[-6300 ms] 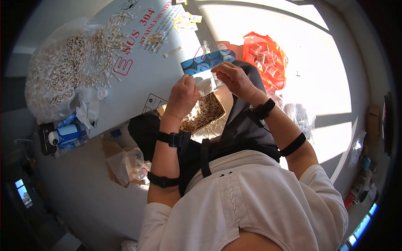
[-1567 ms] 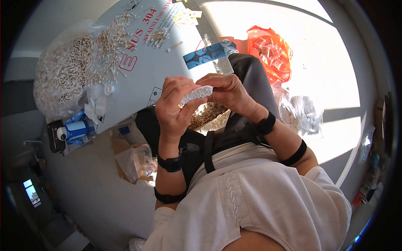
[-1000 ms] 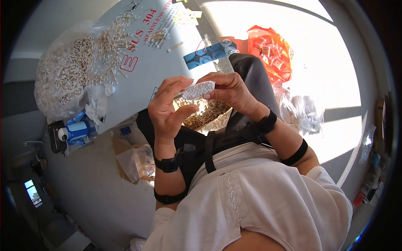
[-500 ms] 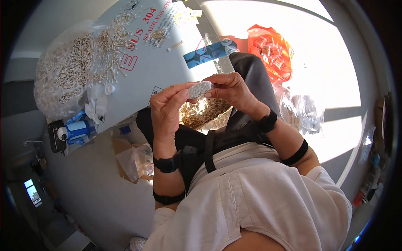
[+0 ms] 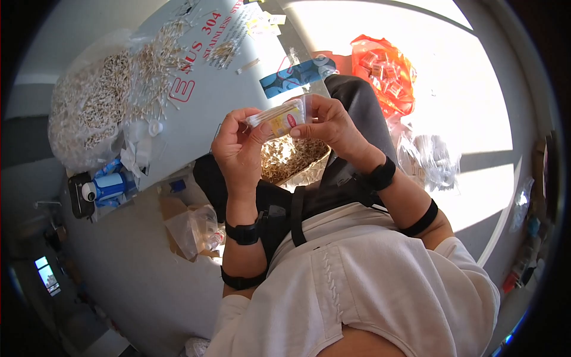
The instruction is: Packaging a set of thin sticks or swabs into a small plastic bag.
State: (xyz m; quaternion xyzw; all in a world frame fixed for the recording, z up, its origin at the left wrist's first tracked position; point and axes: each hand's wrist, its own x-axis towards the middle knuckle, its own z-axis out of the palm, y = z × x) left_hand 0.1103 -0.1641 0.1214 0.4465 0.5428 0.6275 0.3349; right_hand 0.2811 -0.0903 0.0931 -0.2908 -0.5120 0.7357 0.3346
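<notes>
A small clear bag of cotton swabs [image 5: 277, 118] with a yellow label is held up between my two hands, over my lap. My left hand [image 5: 241, 140] is closed on the end where the swab sticks show. At the other end, the fingers and thumb of my right hand [image 5: 330, 125] pinch the bag near its edge. Below the bag a box [image 5: 292, 160] with a heap of swab-like sticks stands between my legs; my hands partly hide it.
Left on the sheet-topped table [image 5: 208, 101] lies a large clear bag full of swabs [image 5: 98, 107], with loose swabs [image 5: 157, 71] beside it. A blue bottle [image 5: 110, 185] is at the table's near corner. An orange bag [image 5: 385, 77] holding small packs and clear plastic bags [image 5: 431, 160] are at right.
The bag of swabs has turned, so its labelled side now shows instead of the white swab tips. My left hand has shifted slightly right and regripped it.
</notes>
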